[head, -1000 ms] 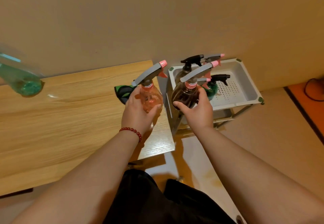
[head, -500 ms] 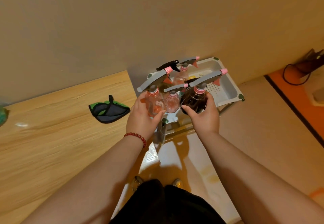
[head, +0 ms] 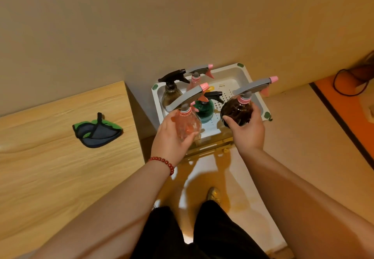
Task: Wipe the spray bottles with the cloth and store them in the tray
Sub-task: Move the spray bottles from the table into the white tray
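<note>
The left hand [head: 171,139] is gripping a clear pink bottle [head: 187,126] round its belly. The right hand [head: 248,132] is gripping a dark brown bottle [head: 236,110] the same way, its fingers [head: 255,110] curling round the wide body. Both bottles are hanging upright over the near part of the white tray [head: 254,90], where a green bottle [head: 204,109], an amber bottle [head: 171,95] and a second pink bottle [head: 195,80] are already standing. The cloth [head: 98,132] is lying on the wooden surface [head: 60,167], well apart to the left. The bottles look like thin, smooth plastic: probably light, perhaps slick, and top-heavy at the long trigger. Holding low on the belly is likely steadier than pinching the neck.
</note>
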Demonstrator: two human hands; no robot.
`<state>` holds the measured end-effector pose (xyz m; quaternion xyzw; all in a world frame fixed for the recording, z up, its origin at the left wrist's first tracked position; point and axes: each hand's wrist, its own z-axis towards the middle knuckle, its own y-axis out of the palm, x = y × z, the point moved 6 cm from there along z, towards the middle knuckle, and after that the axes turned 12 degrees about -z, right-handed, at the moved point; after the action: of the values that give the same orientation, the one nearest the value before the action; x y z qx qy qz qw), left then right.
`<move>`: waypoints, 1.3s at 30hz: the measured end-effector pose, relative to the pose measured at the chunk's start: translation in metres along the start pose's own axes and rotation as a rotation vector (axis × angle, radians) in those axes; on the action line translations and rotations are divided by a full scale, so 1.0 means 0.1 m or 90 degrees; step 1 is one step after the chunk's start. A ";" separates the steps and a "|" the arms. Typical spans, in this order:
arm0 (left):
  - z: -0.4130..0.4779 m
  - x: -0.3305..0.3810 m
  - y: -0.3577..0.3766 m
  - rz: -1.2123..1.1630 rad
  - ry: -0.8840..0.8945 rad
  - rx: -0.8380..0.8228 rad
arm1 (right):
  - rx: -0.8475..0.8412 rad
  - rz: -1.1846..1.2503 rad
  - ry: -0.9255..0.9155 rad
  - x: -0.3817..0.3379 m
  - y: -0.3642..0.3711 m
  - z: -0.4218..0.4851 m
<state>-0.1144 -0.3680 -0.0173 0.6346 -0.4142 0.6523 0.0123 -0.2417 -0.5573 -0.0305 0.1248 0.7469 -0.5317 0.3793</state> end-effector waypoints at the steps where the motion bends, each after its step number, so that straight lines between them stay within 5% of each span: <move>1: 0.00 0.04 0.07 -0.001 -0.003 0.007 | -0.007 0.001 -0.003 0.04 -0.04 0.08; 39: 0.39 -0.28 1.25 -0.050 -0.046 0.102 | -0.164 -0.009 -0.110 0.41 0.85 1.66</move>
<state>-0.1446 -0.4577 -0.1124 0.6724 -0.3354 0.6593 -0.0280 -0.1469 -0.6794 -0.1431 0.0237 0.7741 -0.4431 0.4515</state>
